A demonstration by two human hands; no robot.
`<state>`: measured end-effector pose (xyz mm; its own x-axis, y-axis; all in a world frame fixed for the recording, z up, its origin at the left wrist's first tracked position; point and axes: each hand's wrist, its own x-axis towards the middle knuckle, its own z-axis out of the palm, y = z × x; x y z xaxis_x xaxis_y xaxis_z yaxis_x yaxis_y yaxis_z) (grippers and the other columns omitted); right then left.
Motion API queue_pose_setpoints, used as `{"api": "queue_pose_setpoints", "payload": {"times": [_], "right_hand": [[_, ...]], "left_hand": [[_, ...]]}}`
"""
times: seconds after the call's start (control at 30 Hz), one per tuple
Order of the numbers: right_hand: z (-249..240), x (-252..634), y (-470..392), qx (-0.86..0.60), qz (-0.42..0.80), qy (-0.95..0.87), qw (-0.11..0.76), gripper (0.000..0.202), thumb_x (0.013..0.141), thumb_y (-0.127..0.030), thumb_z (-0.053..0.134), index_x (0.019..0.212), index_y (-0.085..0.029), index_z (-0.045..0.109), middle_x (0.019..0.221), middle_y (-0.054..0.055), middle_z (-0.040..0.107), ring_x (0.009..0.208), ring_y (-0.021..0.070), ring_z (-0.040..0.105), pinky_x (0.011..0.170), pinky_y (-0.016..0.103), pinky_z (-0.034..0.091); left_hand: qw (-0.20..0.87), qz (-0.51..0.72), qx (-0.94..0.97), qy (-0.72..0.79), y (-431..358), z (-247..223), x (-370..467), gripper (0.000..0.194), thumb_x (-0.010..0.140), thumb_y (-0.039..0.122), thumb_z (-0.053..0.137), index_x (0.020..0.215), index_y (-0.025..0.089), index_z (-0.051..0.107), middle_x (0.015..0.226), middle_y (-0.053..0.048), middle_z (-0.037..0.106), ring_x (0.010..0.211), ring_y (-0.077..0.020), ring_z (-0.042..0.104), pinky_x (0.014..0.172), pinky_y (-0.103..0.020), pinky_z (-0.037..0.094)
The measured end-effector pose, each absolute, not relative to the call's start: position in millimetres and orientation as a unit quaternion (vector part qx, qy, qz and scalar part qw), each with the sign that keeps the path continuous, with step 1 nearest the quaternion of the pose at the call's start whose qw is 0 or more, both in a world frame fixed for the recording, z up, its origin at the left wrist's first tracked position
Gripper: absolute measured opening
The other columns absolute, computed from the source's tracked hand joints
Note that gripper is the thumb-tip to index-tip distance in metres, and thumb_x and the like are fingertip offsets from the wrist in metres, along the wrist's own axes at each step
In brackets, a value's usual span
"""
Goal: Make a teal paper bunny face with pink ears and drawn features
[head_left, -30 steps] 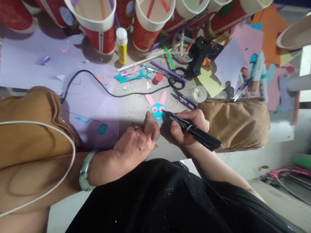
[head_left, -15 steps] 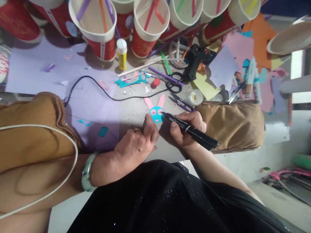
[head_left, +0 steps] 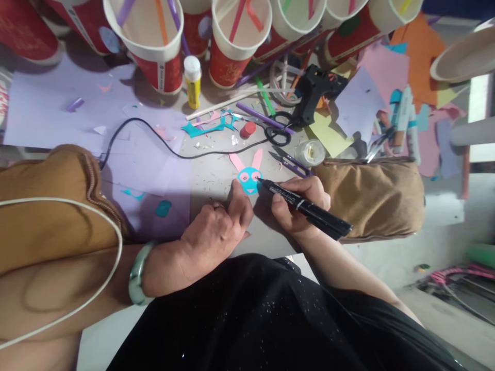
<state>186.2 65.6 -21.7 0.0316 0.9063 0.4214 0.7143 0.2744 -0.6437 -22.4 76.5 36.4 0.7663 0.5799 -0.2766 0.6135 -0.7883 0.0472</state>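
A small rabbit face (head_left: 250,184) cut from paper lies flat on the grey table, with a blue round head, pink ears and pink eyes with dark marks. My left hand (head_left: 216,232), its fingers curled, holds the face down with a fingertip at its lower left edge. Closed around a black marker pen (head_left: 323,216), my right hand (head_left: 314,193) rests just right of the face. The pen's tip meets the right-hand pink eye, or hovers very close above it; which of these I cannot tell.
Beyond the face lie a red cap (head_left: 248,130), black scissors (head_left: 279,135), purple-handled snips (head_left: 292,162) and a glue gun (head_left: 315,98). Paper cups (head_left: 162,69) with straws line the back, near a glue stick (head_left: 192,85). Brown pouches (head_left: 371,198) flank my arms.
Both hands and the pen keep almost the same pose over the rabbit face. The view has shifted very slightly.
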Motion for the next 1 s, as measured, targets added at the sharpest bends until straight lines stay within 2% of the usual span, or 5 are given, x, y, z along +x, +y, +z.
{"api": "queue_pose_setpoints", "payload": {"times": [0.23, 0.63, 1.0], "right_hand": [[-23.7, 188.6, 66.1, -0.580, 0.119, -0.697, 0.405, 0.018, 0.086, -0.034, 0.069, 0.098, -0.024, 0.059, 0.083, 0.001, 0.074, 0.063, 0.0147, 0.071, 0.053, 0.026, 0.055], [-23.6, 189.6, 65.1, -0.585, 0.120, -0.693, 0.404, 0.020, 0.085, -0.034, 0.070, 0.098, -0.023, 0.059, 0.080, 0.000, 0.072, 0.063, 0.0148, 0.070, 0.052, 0.026, 0.053], [-20.0, 185.9, 66.3, -0.596, 0.102, -0.697, 0.384, 0.018, 0.087, -0.037, 0.069, 0.096, -0.024, 0.060, 0.081, 0.001, 0.076, 0.060, 0.0148, 0.070, 0.052, 0.026, 0.054]], "left_hand": [[0.041, -0.109, 0.944, 0.310, 74.9, 35.7, -24.1, 0.064, 0.102, 0.041, 0.059, 0.149, -0.002, 0.050, 0.156, -0.040, 0.041, 0.064, -0.0200, 0.071, 0.055, -0.033, 0.056], [0.049, -0.128, 0.939, 0.315, 74.5, 34.6, -23.5, 0.063, 0.103, 0.040, 0.058, 0.152, 0.002, 0.048, 0.159, -0.037, 0.040, 0.066, -0.0178, 0.071, 0.057, -0.032, 0.056], [0.051, -0.135, 0.939, 0.313, 77.5, 37.3, -21.4, 0.064, 0.102, 0.041, 0.059, 0.151, 0.001, 0.049, 0.157, -0.038, 0.041, 0.064, -0.0183, 0.070, 0.055, -0.032, 0.056]]}}
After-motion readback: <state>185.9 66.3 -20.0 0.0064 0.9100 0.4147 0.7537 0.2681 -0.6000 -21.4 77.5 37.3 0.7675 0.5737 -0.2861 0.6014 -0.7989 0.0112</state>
